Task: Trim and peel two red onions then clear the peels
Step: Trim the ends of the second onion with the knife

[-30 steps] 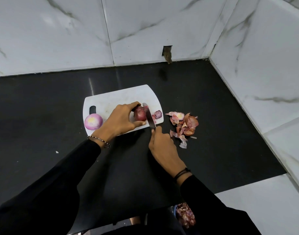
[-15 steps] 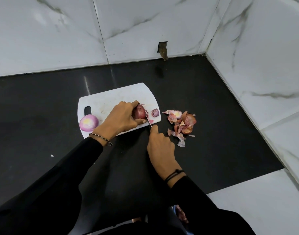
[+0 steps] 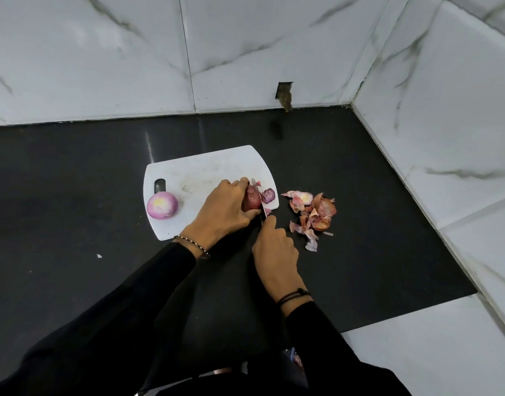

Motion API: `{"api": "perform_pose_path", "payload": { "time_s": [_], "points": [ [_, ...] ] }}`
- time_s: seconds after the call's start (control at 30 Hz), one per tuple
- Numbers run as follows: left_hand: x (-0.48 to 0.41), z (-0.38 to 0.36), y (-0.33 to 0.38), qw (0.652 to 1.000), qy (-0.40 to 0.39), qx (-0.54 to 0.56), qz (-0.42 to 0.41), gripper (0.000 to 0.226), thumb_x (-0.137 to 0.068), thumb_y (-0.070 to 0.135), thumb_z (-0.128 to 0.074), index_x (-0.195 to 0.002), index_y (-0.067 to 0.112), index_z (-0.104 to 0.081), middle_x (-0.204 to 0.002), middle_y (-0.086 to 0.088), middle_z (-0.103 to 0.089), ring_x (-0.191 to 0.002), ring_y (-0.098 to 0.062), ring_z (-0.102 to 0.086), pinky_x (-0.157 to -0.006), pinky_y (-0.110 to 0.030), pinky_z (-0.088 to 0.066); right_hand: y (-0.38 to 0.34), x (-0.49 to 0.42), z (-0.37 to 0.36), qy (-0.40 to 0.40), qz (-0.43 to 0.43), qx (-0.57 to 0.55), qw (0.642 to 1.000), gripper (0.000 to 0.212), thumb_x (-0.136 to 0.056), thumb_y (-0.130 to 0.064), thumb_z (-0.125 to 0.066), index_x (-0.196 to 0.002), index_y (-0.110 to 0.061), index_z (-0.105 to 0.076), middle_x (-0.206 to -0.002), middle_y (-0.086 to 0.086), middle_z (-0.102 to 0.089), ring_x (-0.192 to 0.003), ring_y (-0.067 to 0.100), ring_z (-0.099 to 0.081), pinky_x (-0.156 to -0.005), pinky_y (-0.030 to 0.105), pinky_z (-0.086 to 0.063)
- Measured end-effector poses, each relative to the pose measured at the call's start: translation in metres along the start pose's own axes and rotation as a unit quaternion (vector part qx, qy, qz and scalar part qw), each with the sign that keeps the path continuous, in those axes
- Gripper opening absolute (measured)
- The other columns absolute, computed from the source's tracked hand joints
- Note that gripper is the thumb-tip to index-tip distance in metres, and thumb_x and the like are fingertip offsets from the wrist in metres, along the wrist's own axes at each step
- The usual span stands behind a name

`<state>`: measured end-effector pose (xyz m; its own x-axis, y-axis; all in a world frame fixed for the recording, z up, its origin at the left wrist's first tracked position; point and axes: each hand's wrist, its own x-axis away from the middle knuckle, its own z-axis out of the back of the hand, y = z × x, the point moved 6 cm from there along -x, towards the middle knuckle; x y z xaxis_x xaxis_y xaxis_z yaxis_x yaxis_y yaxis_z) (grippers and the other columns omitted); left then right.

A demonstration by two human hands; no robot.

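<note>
On the white cutting board, my left hand pins an unpeeled red onion near the board's right edge. My right hand grips a knife, whose blade stands edge-on against the onion's right end. A cut-off onion end and small peel scraps lie just right of the blade. A peeled onion rests at the board's left end. Loose peels are piled on the black counter to the right of the board.
The black counter meets white marble walls behind and on the right. A small white scrap lies on the counter at left. A white ledge borders the counter at lower right.
The knife blade has turned from flat-looking to edge-on and gone down through the onion's right end; the cut piece now lies apart beside it. Both hands stayed in place.
</note>
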<state>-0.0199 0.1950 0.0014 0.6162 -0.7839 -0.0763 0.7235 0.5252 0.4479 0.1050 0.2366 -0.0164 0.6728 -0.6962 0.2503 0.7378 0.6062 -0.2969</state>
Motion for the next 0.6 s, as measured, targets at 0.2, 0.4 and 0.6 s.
{"api": "perform_pose_path", "payload": {
  "time_s": [0.2,0.4,0.6],
  "points": [
    [0.002,0.003,0.004,1.000,-0.002,0.005,0.014,0.048,-0.087,0.043,-0.069,-0.115,0.006,-0.055,-0.107,-0.016,-0.065,-0.100,-0.030,-0.056,-0.072,-0.027,-0.036,-0.011,-0.011,0.008,0.031,0.021,0.041,0.998,0.025,-0.105,-0.011,-0.031,-0.128,-0.010,-0.041,-0.121,0.010,-0.064,-0.113,0.033,-0.064,-0.083,0.041,-0.050],
    [0.003,0.003,0.005,1.000,-0.011,-0.011,0.020,0.050,-0.087,0.043,-0.069,-0.116,0.005,-0.054,-0.108,-0.017,-0.065,-0.101,-0.031,-0.057,-0.072,-0.028,-0.037,-0.003,-0.004,0.002,0.031,0.030,0.065,0.997,0.030,-0.105,-0.010,-0.033,-0.135,-0.011,-0.037,-0.117,0.011,-0.066,-0.109,0.033,-0.066,-0.080,0.041,-0.051],
    [0.002,0.001,0.008,0.999,-0.014,-0.027,0.017,0.047,-0.088,0.042,-0.067,-0.114,0.004,-0.054,-0.107,-0.017,-0.065,-0.103,-0.031,-0.056,-0.075,-0.032,-0.044,-0.004,-0.010,0.003,0.038,0.031,0.080,0.996,0.026,-0.104,-0.008,-0.035,-0.129,-0.011,-0.039,-0.116,0.010,-0.067,-0.108,0.031,-0.067,-0.078,0.039,-0.050]
  ]
}}
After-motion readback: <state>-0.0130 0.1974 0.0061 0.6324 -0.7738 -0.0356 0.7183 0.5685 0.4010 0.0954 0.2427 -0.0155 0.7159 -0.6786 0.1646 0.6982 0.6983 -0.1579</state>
